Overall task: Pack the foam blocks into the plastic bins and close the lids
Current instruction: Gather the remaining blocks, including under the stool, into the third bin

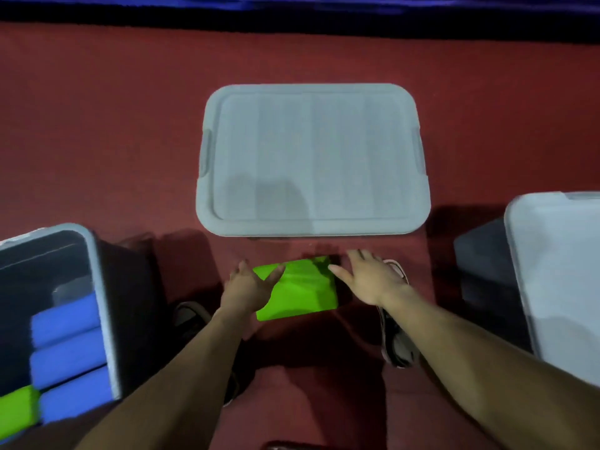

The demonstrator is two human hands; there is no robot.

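A green foam block (300,292) lies on the red carpet between my feet. My left hand (248,287) lies against its left end with the fingers spread and the thumb over the top. My right hand (370,276) is at its right end, fingers straight and spread. A grey lid (311,160) lies flat on the carpet just beyond the block. At the left stands an open dark bin (97,287) holding three blue foam blocks (69,352) and a green one (18,410). At the right edge stands a second bin with its lid (558,274) on.
My two shoes (394,332) flank the green block on the carpet. A dark blue band (292,4) runs along the far edge of the carpet. Bare red carpet (113,125) stretches to the left of the loose lid.
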